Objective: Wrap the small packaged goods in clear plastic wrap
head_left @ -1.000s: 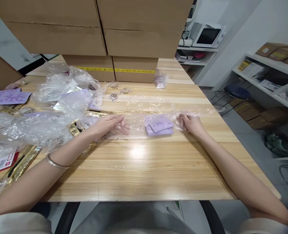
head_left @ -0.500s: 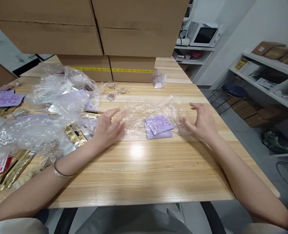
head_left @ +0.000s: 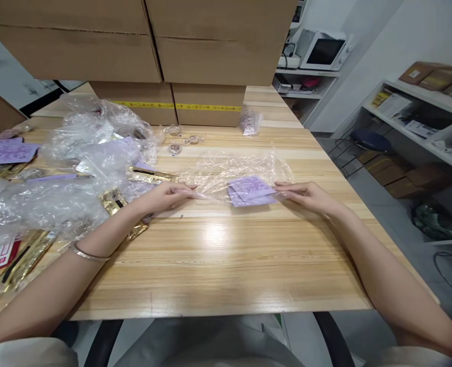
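A crinkled clear plastic sheet, possibly a flattened bag, lies in the middle of the wooden table. Two purple printed packets or cards overlap at its right part; whether they are on it or inside it I cannot tell. My left hand pinches the sheet's near left edge, slightly lifted. At the opposite side my right hand has its fingers closed on the plastic, right beside the purple pieces. Near my left wrist lies a gold foil packet.
Crumpled clear plastic with gold and purple packets heaps up on the left. Large cardboard boxes stand at the back. Several small wrapped pieces and a small clear bag lie before them. The table's right edge borders a floor with shelves.
Both hands came down from above the plastic, and their spread fingers closed on its near left and right edges. The near edge is now raised a little, and the purple pieces shifted slightly.
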`<state>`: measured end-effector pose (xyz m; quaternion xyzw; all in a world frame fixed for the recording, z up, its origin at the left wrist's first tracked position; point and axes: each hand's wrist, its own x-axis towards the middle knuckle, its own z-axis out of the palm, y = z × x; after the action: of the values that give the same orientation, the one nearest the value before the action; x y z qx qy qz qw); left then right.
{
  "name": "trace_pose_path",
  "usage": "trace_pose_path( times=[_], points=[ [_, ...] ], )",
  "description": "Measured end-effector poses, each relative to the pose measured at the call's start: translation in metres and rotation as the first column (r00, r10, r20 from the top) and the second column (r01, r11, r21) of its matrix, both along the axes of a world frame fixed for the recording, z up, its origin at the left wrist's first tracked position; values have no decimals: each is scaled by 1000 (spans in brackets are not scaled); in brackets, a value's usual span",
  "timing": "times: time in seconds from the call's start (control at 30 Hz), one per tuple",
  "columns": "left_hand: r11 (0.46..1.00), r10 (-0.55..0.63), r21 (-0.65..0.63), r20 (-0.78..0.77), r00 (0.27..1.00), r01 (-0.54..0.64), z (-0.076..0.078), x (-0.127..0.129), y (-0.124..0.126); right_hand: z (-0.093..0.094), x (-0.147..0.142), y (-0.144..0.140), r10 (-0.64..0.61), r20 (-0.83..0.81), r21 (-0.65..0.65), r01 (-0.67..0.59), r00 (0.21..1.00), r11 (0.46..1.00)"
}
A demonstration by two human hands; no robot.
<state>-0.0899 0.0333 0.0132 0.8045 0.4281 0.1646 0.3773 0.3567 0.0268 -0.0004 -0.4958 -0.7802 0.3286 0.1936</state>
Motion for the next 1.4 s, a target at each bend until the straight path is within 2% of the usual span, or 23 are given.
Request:
trace_pose_path(
  times=[0.07,0.13,0.27,0.33,0.43,0.5,0.57,0.6,0.63,0.7,0.73,0.77,0.8,0.87,0.9,0.93,1.0,1.07,1.13,1.2,1.27,1.33,1.4],
  points=[
    [984,180,-26,87,980,-179,2,2,-1,3,-1,0,-139,-126,-111,126,982,986],
    [946,321,-20,178,930,-323,0,8,-2,4,-6,-1,-265,-249,-160,231,932,960],
    [893,442,-80,342,829,-442,-4,20,-4,-1,-27,-2,-405,-465,-185,360,788,914],
    [872,486,-145,365,795,-467,-5,22,-3,-6,-35,0,-435,-460,-219,376,774,900],
    [828,560,-182,257,787,-530,-8,22,1,-14,-34,4,-425,-306,-231,367,852,901],
    [824,567,-79,129,814,-561,-12,20,5,-17,-26,8,-423,-165,-211,387,891,897],
    [818,564,113,34,825,-564,-15,20,6,-15,-15,10,-459,-48,-174,446,887,878],
    [794,572,233,24,820,-561,-16,20,5,-12,-11,9,-484,-15,-133,478,875,868],
    [749,581,362,44,813,-555,-15,21,2,-8,-9,7,-507,-4,-66,506,862,860],
    [611,548,611,132,826,-503,-10,26,-10,4,-13,-2,-534,-40,156,533,845,831],
    [566,468,709,146,872,-422,-7,29,-18,11,-20,-9,-527,-61,300,519,848,801],
    [557,347,775,109,932,-298,-3,33,-27,17,-30,-17,-497,-58,436,470,866,768],
    [581,200,802,23,979,-138,0,38,-36,21,-41,-25,-448,-27,553,387,893,738],
    [643,-71,742,-191,979,192,2,48,-52,23,-67,-39,-271,152,643,114,950,757],
    [659,-140,693,-272,952,294,1,53,-58,21,-78,-44,-183,248,624,-12,951,781],
    [670,-148,662,-325,934,336,-1,57,-62,16,-88,-46,-115,330,572,-102,937,814],
    [690,-53,653,-385,921,313,-7,61,-66,4,-100,-46,-25,424,440,-181,905,880],
    [705,115,671,-428,896,230,-12,62,-66,-8,-102,-42,7,443,338,-174,896,925],
    [723,285,676,-478,831,141,-13,61,-65,-15,-100,-37,0,431,305,-146,902,941],
    [748,384,660,-508,771,62,-13,60,-63,-17,-98,-35,-18,423,311,-126,906,942],
    [792,378,610,-498,781,6,-12,59,-61,-18,-98,-35,-23,417,317,-122,908,941],
    [840,313,541,-418,853,-43,-12,57,-58,-17,-99,-36,-19,408,321,-124,913,939],
    [879,233,470,-265,936,-86,-13,56,-55,-18,-100,-37,-19,396,328,-122,918,937]
  ],
)
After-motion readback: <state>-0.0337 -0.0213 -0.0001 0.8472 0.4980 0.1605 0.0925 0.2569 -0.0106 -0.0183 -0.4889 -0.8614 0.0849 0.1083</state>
